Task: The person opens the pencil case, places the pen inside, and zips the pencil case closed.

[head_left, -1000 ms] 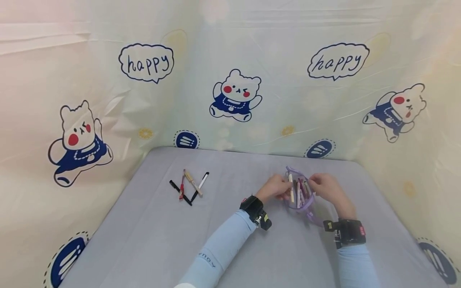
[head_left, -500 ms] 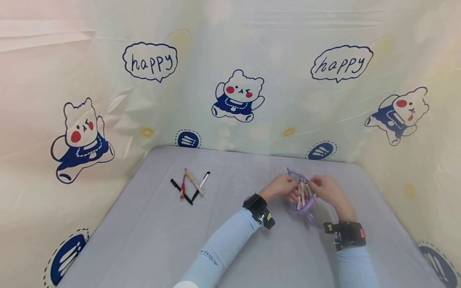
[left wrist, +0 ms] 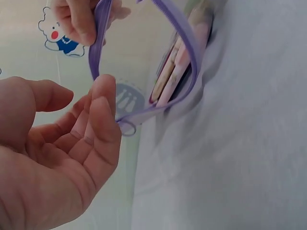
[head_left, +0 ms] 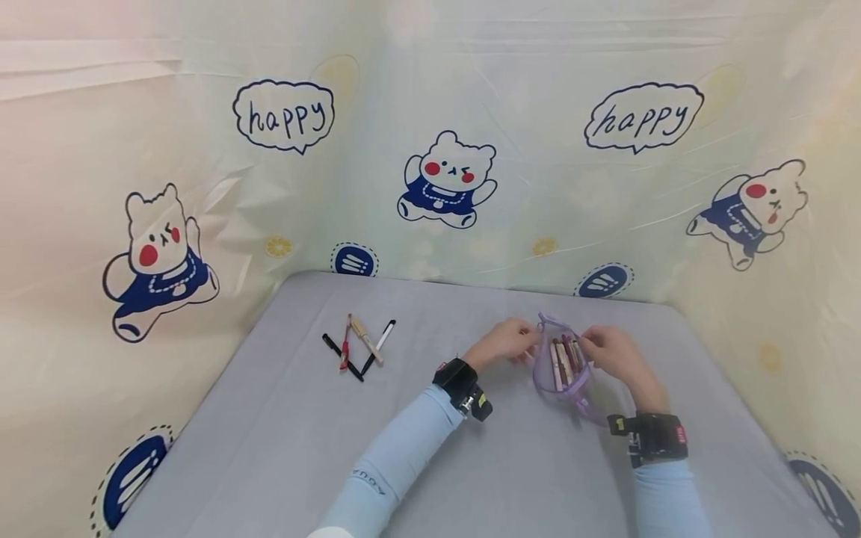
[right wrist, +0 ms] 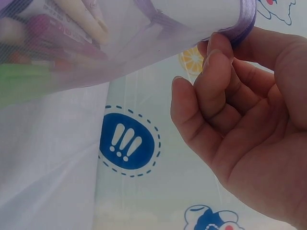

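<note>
A purple see-through mesh zip pouch stands mouth-open at the right of the table, with several pens inside. My right hand pinches its zipper edge between thumb and fingers, as the right wrist view shows at the pouch rim. On the pouch's other side is my left hand, holding nothing. In the left wrist view that hand has loosely bent fingers and a thumb held apart, its fingertips right by the purple zipper band.
On the left of the grey-covered table lie a black pen, a red pen, a beige pen and a white pen with black ends, partly crossing. A printed curtain hangs behind the table.
My left hand, which held a light pen over the pouch a second ago, reached into the mouth, then came back out to the left without it. My right hand stays at the rim.
</note>
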A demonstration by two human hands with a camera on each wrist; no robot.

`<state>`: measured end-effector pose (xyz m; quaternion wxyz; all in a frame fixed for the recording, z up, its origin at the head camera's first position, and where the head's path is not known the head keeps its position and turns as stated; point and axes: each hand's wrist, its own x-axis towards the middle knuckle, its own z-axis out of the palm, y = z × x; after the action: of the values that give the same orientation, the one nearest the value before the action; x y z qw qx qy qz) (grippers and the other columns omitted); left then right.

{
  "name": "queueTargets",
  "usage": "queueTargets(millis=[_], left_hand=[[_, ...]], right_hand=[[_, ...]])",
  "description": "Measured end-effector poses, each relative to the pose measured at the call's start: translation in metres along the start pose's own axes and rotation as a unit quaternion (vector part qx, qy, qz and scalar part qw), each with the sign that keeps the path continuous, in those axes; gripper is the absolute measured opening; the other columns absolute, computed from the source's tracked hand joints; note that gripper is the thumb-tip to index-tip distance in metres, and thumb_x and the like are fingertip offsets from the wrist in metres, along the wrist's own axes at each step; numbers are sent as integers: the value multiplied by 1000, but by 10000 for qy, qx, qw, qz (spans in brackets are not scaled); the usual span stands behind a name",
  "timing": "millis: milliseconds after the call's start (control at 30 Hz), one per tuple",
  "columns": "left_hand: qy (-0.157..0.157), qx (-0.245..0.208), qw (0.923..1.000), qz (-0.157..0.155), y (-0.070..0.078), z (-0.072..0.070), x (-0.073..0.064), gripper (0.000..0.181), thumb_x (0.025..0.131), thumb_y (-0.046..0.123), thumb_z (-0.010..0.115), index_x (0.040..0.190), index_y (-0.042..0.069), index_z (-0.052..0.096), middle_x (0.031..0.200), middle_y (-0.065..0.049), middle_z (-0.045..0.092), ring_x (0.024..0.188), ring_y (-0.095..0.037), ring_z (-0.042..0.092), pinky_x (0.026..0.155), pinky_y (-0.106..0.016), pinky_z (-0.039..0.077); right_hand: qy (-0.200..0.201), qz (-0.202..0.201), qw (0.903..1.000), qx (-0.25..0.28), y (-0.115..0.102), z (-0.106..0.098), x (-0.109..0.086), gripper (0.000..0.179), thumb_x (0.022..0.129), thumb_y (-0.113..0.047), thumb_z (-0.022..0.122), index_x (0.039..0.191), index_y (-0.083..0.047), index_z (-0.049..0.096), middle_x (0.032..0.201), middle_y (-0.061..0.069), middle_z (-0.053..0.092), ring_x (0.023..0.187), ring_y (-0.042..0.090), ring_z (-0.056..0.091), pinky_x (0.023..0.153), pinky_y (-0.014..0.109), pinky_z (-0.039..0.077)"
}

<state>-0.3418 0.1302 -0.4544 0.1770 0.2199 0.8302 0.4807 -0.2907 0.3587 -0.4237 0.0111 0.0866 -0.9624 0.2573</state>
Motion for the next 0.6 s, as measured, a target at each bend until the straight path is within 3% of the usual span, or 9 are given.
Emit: queueTargets(millis=[167,433,600], left_hand=[[66,401,9992,-7,-6,-22,-10,28,99,25,51,107,4,68,83,-1,70,68,-12,68,60,-25,55],[329,902,9942,-493,-23,-69,-40,28,99,27,50,100,4,67,82,-2,69,68,-14,67,60,-28,54],[491,1131,9911,-499,-34,-94,-48,29,100,27,49,101,4,67,82,-3,68,68,-15,67,60,-29,54]], right_hand=[[31,16,10000,-47,-1,-1,-1,24,98,-16,54,105,3,67,89,13,70,77,20,64,65,31,52],[72,-81,9999,22,0,1,-2,25,97,-16,54,104,4,67,89,13,71,76,19,64,65,31,53],[92,-76,9999,76,3,-1,-2,25,97,-16,53,104,5,66,89,15,70,76,20,64,64,31,53]])
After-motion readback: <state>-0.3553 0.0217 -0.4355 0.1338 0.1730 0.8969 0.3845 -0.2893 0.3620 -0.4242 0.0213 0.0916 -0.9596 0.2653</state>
